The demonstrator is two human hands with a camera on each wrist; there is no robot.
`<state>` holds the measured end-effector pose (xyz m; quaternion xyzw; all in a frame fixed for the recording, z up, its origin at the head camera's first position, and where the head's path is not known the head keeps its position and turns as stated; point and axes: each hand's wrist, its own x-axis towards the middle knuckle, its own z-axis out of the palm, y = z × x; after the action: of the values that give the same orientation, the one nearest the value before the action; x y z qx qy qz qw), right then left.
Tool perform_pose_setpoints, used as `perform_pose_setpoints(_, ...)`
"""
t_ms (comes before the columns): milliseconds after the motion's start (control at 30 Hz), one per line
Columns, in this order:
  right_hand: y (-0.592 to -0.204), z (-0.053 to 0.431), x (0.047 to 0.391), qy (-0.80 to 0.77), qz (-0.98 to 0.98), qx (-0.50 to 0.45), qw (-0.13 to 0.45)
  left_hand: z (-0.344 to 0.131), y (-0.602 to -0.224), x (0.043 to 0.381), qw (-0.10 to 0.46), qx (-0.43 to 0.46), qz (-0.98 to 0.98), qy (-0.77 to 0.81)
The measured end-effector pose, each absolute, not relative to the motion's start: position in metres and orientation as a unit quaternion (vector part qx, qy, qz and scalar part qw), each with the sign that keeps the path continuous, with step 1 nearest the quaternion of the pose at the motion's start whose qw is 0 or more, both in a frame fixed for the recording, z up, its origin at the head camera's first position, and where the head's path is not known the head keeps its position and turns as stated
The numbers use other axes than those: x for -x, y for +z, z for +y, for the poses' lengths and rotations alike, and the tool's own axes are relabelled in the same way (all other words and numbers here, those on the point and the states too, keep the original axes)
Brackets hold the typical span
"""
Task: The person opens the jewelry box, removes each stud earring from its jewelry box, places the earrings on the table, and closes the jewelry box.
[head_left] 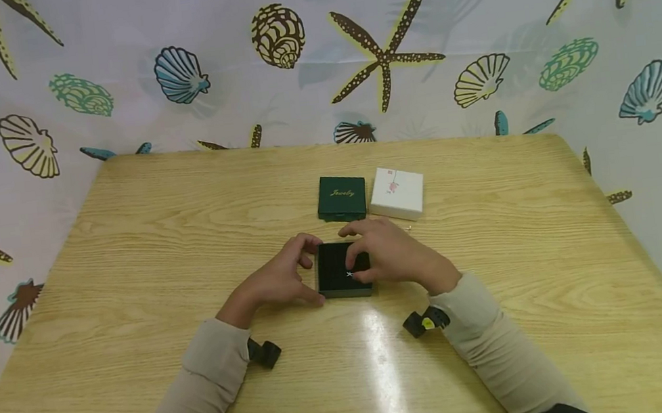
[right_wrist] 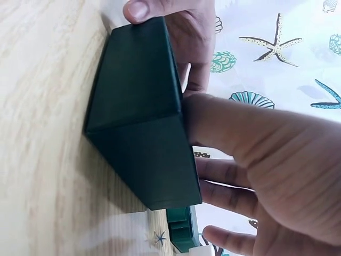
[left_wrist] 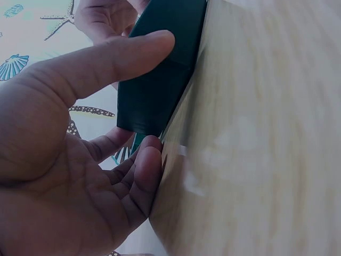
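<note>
In the head view a dark green jewelry box (head_left: pixel 346 294) with a black insert lies on the table. My left hand (head_left: pixel 280 277) grips its left end; the thumb (left_wrist: pixel 154 50) lies along the front face and the index finger is by the far corner. My right hand (head_left: pixel 391 251) reaches over the box from the right. Its thumb and index fingertips pinch a small silver star-shaped jewelry piece (head_left: pixel 349 274) at the insert. In the right wrist view the box's walls (right_wrist: pixel 138 74) hide these fingertips.
Behind the box stand a green lid-like box (head_left: pixel 342 195) marked "Jewelry" and a white box (head_left: pixel 398 192) with a pink print. A tiny shiny item (head_left: pixel 410 227) lies in front of the white box. A shell-patterned cloth (head_left: pixel 223 123) hangs behind the wooden table (head_left: pixel 183 203).
</note>
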<state>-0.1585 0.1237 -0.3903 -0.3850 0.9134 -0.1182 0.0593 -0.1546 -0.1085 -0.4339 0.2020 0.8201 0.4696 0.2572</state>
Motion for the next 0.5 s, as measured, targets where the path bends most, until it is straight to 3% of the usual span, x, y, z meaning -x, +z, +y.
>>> perform_pose_setpoints(500,-0.3952,0.1203,0.1573,-0.115,0.924,0.356,0.081,-0.1070,-0.4333,0.1549,0.256,-0.201,0.821,0.469)
